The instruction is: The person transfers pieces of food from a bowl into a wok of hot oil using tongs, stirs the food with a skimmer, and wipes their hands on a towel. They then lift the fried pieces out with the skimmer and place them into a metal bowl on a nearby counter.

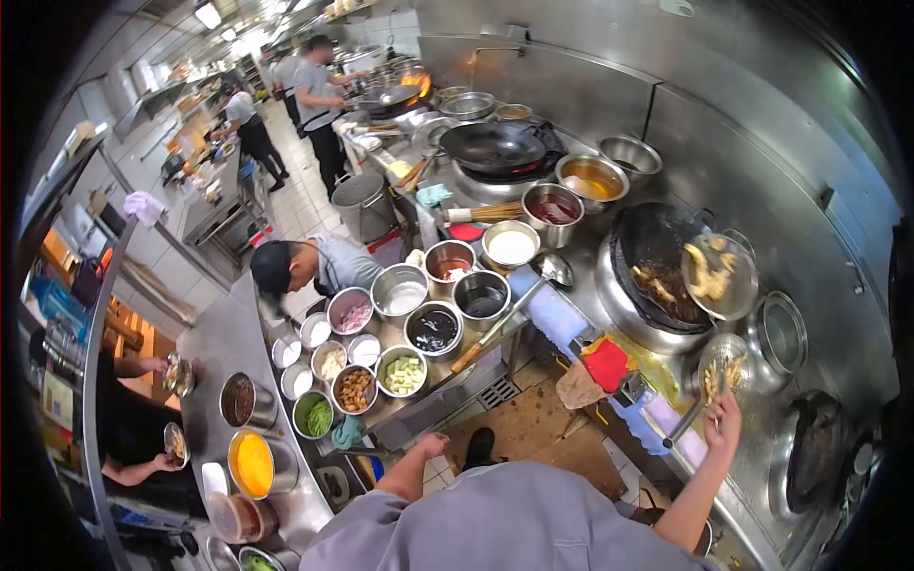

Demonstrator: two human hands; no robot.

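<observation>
My right hand is raised beside a perforated skimmer that holds pale, strip-like food. Its fingers are closed at the skimmer's near edge; what they pinch is too small to make out. The skimmer's handle slants down to the left. Beyond it, a wire strainer with yellowish fried pieces rests over the rim of a dark wok, where more pieces lie. My left hand hangs over the floor, fingers curled in, with nothing visible in it. Nearest to it is a ladle's wooden handle.
Steel pots of sauces and ingredients crowd the counter, including diced green vegetable and black sauce. A red cloth lies at the stove edge. A co-worker in a dark cap bends behind the pots. Another person's hand holds a bowl.
</observation>
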